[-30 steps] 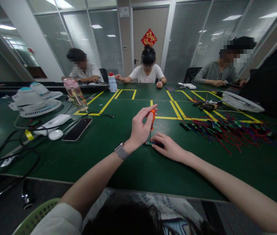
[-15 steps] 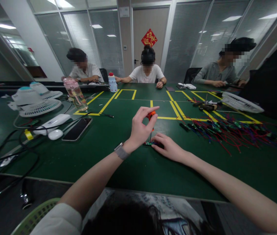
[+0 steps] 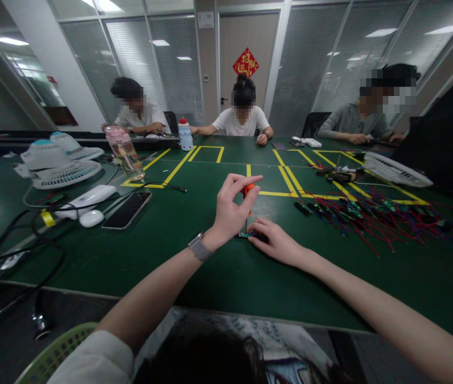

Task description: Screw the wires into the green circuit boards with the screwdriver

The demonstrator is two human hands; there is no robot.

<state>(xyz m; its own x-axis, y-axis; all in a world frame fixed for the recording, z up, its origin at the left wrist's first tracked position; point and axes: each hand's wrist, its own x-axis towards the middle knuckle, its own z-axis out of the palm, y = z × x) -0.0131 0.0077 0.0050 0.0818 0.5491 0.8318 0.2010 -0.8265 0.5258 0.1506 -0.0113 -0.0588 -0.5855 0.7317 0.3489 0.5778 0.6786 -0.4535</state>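
Observation:
My left hand (image 3: pixel 232 202) is closed around the orange handle of a screwdriver (image 3: pixel 249 189), held upright, with one finger stretched out over its top. The thin shaft points straight down onto a small green circuit board (image 3: pixel 243 235) lying on the table. Low beside the board rests my right hand (image 3: pixel 276 241), its fingertips closed on the board's right end, where a dark part is mostly hidden by the fingers.
Many wired circuit boards (image 3: pixel 354 210) lie in a tangle at the right. A phone (image 3: pixel 127 211), cables, a pink-lided bottle (image 3: pixel 124 152) and white fans (image 3: pixel 64 173) are at the left. Pliers (image 3: pixel 342 175) lie farther back. Several people sit across the green table (image 3: pixel 210 277).
Almost nothing differs. The whole view has shifted very slightly, while both hands, the screwdriver and the board keep their places.

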